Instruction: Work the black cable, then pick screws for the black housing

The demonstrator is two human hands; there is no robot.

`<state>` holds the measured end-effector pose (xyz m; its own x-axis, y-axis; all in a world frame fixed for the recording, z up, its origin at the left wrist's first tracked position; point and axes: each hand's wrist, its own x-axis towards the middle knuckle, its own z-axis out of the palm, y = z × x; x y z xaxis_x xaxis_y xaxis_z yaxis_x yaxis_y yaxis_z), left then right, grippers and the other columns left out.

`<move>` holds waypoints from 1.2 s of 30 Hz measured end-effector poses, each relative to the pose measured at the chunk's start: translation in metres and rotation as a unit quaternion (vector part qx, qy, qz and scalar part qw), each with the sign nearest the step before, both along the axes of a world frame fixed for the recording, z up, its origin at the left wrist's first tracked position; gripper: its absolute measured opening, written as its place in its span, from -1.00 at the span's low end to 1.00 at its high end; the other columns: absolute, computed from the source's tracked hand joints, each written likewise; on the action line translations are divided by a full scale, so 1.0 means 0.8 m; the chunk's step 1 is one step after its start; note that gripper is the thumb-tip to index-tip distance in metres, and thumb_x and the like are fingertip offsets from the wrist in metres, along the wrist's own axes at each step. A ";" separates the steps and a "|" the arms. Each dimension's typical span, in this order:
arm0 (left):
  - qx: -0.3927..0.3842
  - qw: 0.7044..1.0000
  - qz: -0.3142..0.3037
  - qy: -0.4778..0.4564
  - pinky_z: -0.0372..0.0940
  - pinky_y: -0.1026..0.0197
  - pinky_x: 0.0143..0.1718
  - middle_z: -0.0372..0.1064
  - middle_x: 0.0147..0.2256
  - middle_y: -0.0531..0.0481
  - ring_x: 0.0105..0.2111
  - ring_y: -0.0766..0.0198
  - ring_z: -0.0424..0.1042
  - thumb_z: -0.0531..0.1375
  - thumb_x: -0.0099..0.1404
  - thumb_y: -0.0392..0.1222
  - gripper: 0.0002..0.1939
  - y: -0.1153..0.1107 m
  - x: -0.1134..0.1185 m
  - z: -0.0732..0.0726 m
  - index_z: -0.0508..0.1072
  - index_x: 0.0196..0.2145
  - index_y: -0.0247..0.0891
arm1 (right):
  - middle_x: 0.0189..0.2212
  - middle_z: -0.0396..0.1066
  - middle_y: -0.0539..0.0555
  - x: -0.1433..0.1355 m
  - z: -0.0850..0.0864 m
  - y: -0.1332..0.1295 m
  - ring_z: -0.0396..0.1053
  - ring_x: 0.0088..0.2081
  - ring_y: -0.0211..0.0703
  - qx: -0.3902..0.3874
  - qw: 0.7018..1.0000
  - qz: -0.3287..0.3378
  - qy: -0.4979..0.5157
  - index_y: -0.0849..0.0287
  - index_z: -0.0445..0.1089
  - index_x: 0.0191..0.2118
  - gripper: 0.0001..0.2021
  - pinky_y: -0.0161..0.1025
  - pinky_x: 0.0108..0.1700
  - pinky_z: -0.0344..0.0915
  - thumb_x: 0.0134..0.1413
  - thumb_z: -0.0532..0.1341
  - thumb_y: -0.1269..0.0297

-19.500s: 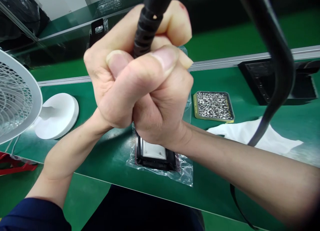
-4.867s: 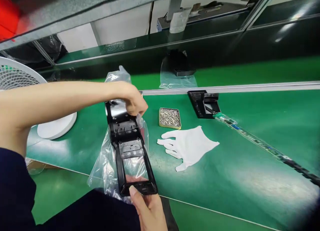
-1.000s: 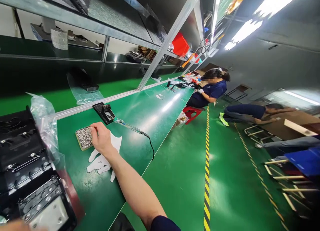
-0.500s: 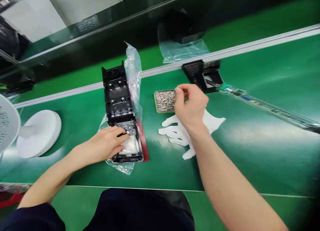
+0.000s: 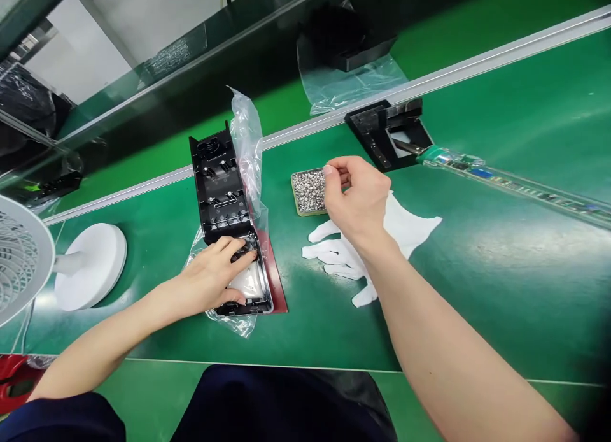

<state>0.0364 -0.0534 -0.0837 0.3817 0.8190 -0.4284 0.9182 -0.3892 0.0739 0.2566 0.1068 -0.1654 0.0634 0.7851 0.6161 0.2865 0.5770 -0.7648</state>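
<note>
- Two bare hands are working at a green bench (image 5: 310, 337), the left hand (image 5: 214, 273) on a black housing (image 5: 222, 184), the right hand (image 5: 358, 193) at a shallow tray (image 5: 297, 203) of small shiny pieces (image 5: 309, 188).
- The housing is lying lengthwise away from the person, its far end leaning slightly left, with a clear plastic bag (image 5: 248, 142) and a red sheet (image 5: 275, 286) showing along its right side.
- The left hand is resting palm down with fingers spread over the housing's near half — touching it, not wrapping round it.
- The right thumb and forefinger are narrowing to a pinch at the tray's right edge; whether they are holding a piece cannot be told.
- The tray is sitting between the right fingertips and the housing, which is lying to their left — the left hand being the nearer to it.
- A white glove (image 5: 408, 228) is lying partly beneath the right wrist.
</note>
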 end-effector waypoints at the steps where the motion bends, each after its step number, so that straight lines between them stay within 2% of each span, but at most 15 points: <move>1: -0.015 1.000 0.009 0.002 0.22 -0.21 0.28 0.00 0.26 -0.28 0.26 -0.11 0.05 0.33 0.18 -0.03 -0.20 0.001 0.002 0.001 0.15 0.28 -0.31 | -0.40 0.33 0.13 -0.001 0.002 -0.001 0.30 -0.39 -0.20 -0.023 0.999 0.013 0.025 0.33 0.41 -0.30 -0.66 -0.26 -0.30 0.18 0.14 0.11 0.09; 3: -0.032 0.999 0.025 0.002 0.21 -0.18 0.30 -0.02 0.28 -0.27 0.28 -0.10 0.03 0.34 0.18 -0.06 -0.16 0.002 0.006 0.001 0.11 0.31 -0.32 | -0.43 0.31 0.12 -0.003 0.008 -0.003 0.29 -0.44 -0.22 -0.083 0.992 0.054 0.084 0.34 0.40 -0.30 -0.64 -0.30 -0.36 0.18 0.03 0.16 0.06; 5: -0.032 0.999 0.037 -0.001 0.22 -0.16 0.29 -0.01 0.28 -0.25 0.29 -0.08 0.02 0.36 0.16 -0.06 -0.13 0.002 0.008 0.000 0.10 0.31 -0.30 | -0.47 0.30 0.11 -0.002 0.014 -0.005 0.28 -0.49 -0.26 -0.157 0.969 0.122 0.150 0.36 0.36 -0.31 -0.60 -0.36 -0.42 0.21 -0.06 0.22 0.03; 9: -0.029 0.998 0.052 -0.015 0.20 -0.13 0.31 -0.02 0.30 -0.20 0.31 -0.02 0.01 0.39 0.14 -0.03 -0.12 -0.003 0.003 0.001 0.12 0.30 -0.28 | -0.41 0.31 0.10 0.011 0.028 -0.008 0.30 -0.44 -0.31 -0.283 0.878 0.280 0.264 0.38 0.31 -0.25 -0.50 -0.43 -0.37 0.35 -0.19 0.39 0.04; 11: -0.008 0.999 0.031 -0.029 0.29 -0.07 0.25 0.03 0.28 -0.15 0.28 0.06 0.12 0.30 0.25 0.03 -0.24 -0.005 -0.002 0.005 0.14 0.29 -0.23 | -0.36 0.30 0.09 0.020 0.033 -0.010 0.31 -0.38 -0.33 -0.317 0.832 0.337 0.305 0.40 0.31 -0.21 -0.51 -0.46 -0.32 0.38 -0.13 0.44 0.13; 13: 0.103 0.992 -0.021 -0.064 0.45 0.05 0.06 0.22 0.18 -0.09 0.13 0.17 0.32 0.13 0.38 0.04 -0.48 -0.002 -0.002 0.011 0.25 0.21 -0.22 | -0.33 0.29 0.08 0.027 0.037 -0.012 0.31 -0.34 -0.34 -0.338 0.794 0.374 0.339 0.42 0.30 -0.18 -0.62 -0.50 -0.30 0.38 0.03 0.42 0.27; 14: 0.183 0.977 -0.051 -0.094 0.48 0.13 -0.05 0.30 0.10 -0.06 0.03 0.23 0.40 0.06 0.42 0.00 -0.57 0.002 0.000 0.014 0.31 0.14 -0.23 | -0.32 0.28 0.07 0.029 0.037 -0.012 0.31 -0.33 -0.35 -0.345 0.778 0.386 0.355 0.42 0.30 -0.17 -0.70 -0.51 -0.30 0.38 0.11 0.38 0.34; 16: 0.330 0.925 -0.094 -0.163 0.44 0.28 -0.19 0.40 -0.07 0.01 -0.14 0.34 0.44 0.05 0.44 -0.11 -0.73 0.016 0.009 0.020 0.37 -0.01 -0.27 | -0.32 0.27 0.07 0.031 0.038 -0.014 0.31 -0.33 -0.36 -0.356 0.752 0.401 0.385 0.43 0.30 -0.15 -0.83 -0.52 -0.29 0.38 0.22 0.29 0.46; 18: 0.387 0.892 -0.104 -0.209 0.37 0.34 -0.20 0.41 -0.16 0.05 -0.20 0.40 0.42 0.06 0.43 -0.20 -0.82 0.039 0.024 0.024 0.39 -0.10 -0.28 | -0.32 0.26 0.06 0.031 0.038 -0.014 0.30 -0.33 -0.36 -0.365 0.731 0.408 0.408 0.43 0.30 -0.15 -0.90 -0.52 -0.29 0.39 0.28 0.23 0.54; 19: 0.386 0.892 -0.100 -0.212 0.36 0.34 -0.21 0.41 -0.18 0.05 -0.21 0.39 0.42 0.04 0.43 -0.22 -0.82 0.053 0.033 0.025 0.40 -0.13 -0.28 | -0.32 0.26 0.06 0.031 0.038 -0.013 0.30 -0.34 -0.37 -0.369 0.723 0.408 0.418 0.44 0.30 -0.15 -0.93 -0.52 -0.28 0.40 0.29 0.21 0.56; 21: 0.343 0.919 -0.080 -0.177 0.36 0.28 -0.24 0.41 -0.21 0.02 -0.24 0.33 0.42 -0.04 0.44 -0.24 -0.74 0.084 0.053 0.026 0.44 -0.17 -0.28 | -0.33 0.25 0.05 0.031 0.040 -0.012 0.30 -0.35 -0.37 -0.377 0.712 0.402 0.435 0.44 0.29 -0.16 -0.96 -0.51 -0.28 0.40 0.31 0.18 0.59; 24: 0.219 0.970 -0.050 -0.094 0.39 0.14 -0.19 0.39 -0.25 -0.07 -0.23 0.18 0.42 -0.11 0.39 -0.31 -0.64 0.127 0.087 0.022 0.49 -0.20 -0.31 | -0.34 0.24 0.03 0.034 0.046 -0.014 0.28 -0.37 -0.40 -0.382 0.711 0.360 0.468 0.44 0.28 -0.16 -0.99 -0.54 -0.31 0.39 0.36 0.15 0.58; 26: 0.146 0.987 -0.049 -0.054 0.38 0.05 -0.06 0.39 -0.21 -0.12 -0.14 0.09 0.42 -0.12 0.36 -0.34 -0.63 0.146 0.111 0.017 0.48 -0.21 -0.34 | -0.34 0.23 0.03 0.037 0.052 -0.020 0.27 -0.38 -0.41 -0.383 0.715 0.322 0.489 0.44 0.27 -0.15 -0.98 -0.56 -0.33 0.36 0.39 0.14 0.56; 31: 0.023 0.995 -0.099 0.002 0.32 -0.03 0.08 0.33 0.01 -0.25 0.03 -0.04 0.38 -0.15 0.32 -0.37 -0.58 0.164 0.151 0.000 0.42 -0.03 -0.38 | -0.37 0.23 0.03 0.042 0.062 -0.035 0.25 -0.42 -0.41 -0.400 0.717 0.268 0.504 0.44 0.27 -0.18 -0.92 -0.55 -0.36 0.34 0.41 0.14 0.51; 36: -0.013 0.994 -0.100 0.052 0.29 -0.05 -0.05 0.33 -0.02 -0.26 -0.04 -0.10 0.40 -0.24 0.27 -0.38 -0.55 0.174 0.161 -0.007 0.34 -0.07 -0.39 | -0.36 0.25 0.04 0.043 0.058 -0.036 0.23 -0.43 -0.43 -0.382 0.725 0.199 0.538 0.45 0.28 -0.17 -0.94 -0.58 -0.39 0.31 0.40 0.14 0.53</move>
<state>0.1656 0.0855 -0.0892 0.4877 0.7189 -0.4953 0.8258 -0.5639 -0.0053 0.2907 0.0779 -0.1193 -0.1404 0.9589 -0.2466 -0.7849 -0.2596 -0.5626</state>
